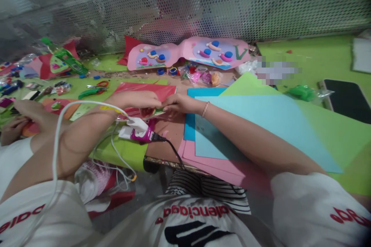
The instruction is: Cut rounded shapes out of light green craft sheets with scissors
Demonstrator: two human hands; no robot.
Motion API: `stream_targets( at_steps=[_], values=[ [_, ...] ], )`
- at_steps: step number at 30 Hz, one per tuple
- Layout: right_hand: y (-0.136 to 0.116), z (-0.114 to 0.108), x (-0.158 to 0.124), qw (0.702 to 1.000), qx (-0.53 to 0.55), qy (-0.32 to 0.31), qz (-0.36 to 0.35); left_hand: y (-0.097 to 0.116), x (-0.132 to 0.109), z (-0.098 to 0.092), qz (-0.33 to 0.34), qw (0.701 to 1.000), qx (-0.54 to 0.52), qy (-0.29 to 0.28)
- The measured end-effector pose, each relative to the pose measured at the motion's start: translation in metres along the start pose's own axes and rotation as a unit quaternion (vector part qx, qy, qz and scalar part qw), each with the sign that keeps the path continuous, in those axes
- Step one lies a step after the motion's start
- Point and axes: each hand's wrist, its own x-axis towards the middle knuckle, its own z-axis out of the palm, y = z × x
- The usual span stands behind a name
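My left hand [145,101] and my right hand [181,104] meet over a red sheet [139,87] with a glossy, plastic-like surface. The fingers of both are curled, with the fingertips close together. A small green and pale piece [159,111] shows just under the fingertips; what it is, and how each hand grips it, is partly hidden. Just below the left hand lies a purple and white power adapter [142,133] with a white cable and a black cord. Blue paper sheets [232,123] lie under my right forearm.
Green-handled scissors [91,92] lie to the left. Behind stands a pink decorated card [191,54] with clay shapes, before a perforated metal panel [185,7]. A green bottle [65,58] and a phone [348,100] are farther off. A co-worker's hand [14,128] is at the left.
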Motion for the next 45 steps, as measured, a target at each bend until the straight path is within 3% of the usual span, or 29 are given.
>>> stream_targets(
  at_steps=[8,17,36,45],
  values=[
    [-0.0026,0.005,-0.0007,0.995,0.07,-0.009,0.067,0.0027,-0.0013,0.0005,0.001,1.0,0.005,0.006],
    [0.0,0.0039,-0.0004,1.0,0.002,0.006,-0.017,-0.0038,0.0029,0.0008,0.015,1.0,0.017,0.001],
    [-0.0051,0.0039,-0.0035,1.0,0.014,0.005,-0.002,-0.0018,0.0045,0.0025,0.012,1.0,0.014,0.008],
    [-0.0041,0.0032,-0.0037,1.0,0.01,-0.005,-0.027,-0.0009,0.0047,0.0026,0.006,1.0,-0.007,0.002]
  ],
)
